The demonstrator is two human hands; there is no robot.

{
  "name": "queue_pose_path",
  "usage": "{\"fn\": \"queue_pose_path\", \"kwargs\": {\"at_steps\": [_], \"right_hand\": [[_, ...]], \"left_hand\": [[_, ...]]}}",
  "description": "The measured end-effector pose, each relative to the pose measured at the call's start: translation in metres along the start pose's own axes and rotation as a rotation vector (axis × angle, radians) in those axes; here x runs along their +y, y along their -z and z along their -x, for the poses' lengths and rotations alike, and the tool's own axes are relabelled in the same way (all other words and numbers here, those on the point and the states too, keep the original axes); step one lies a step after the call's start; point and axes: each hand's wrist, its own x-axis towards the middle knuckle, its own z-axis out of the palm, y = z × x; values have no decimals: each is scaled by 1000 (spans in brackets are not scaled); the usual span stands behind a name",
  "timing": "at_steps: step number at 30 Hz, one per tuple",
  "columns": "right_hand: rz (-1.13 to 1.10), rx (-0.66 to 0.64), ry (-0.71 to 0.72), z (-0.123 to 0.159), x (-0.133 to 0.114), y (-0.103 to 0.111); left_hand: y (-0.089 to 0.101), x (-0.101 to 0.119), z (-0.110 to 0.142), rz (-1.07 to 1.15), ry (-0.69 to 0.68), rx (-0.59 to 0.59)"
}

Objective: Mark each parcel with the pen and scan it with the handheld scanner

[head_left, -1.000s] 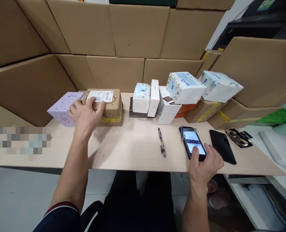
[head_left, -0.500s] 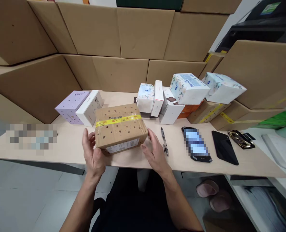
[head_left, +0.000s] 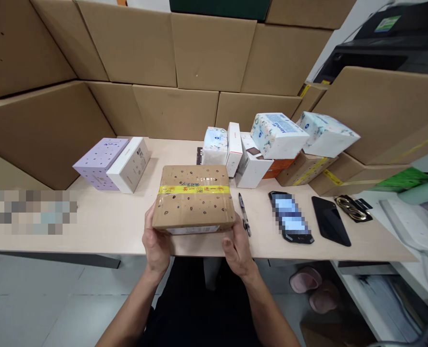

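Between my two hands is a brown cardboard box (head_left: 194,209) with dark oval marks, yellow printed tape across its top and a white label low on its near side. My left hand (head_left: 156,246) grips its near left corner, the fingers partly hidden by the box. At the near right corner my right hand (head_left: 238,248) holds it too, with the thumb in front. Just right of the box lies a pen (head_left: 244,214) on the table. The box looks held slightly above the tabletop, though its underside is hidden.
A lilac box (head_left: 100,164) and a white box (head_left: 129,166) stand on the left. Several tissue packs and boxes (head_left: 280,135) are stacked at the back right. A handheld device (head_left: 291,217), a black phone (head_left: 331,220) and gold-handled scissors (head_left: 353,208) lie on the table (head_left: 109,231) at right.
The cardboard box has turned to face me squarely and moved right. My left hand has closed in from beside it, and my right hand now grips the corner.
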Motion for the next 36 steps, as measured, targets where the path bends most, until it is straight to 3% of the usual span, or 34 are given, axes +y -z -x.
{"fn": "queue_pose_path", "kwargs": {"at_steps": [5,14,36], "right_hand": [[-157,79,26,5,7,-1],[-217,158,-61,2,3,1],[-301,240,-157,2,2,1]], "left_hand": [[4,-1,7,92,-46,123],[12,2,4,65,-92,81],[6,-6,1,164,34,68]]}}
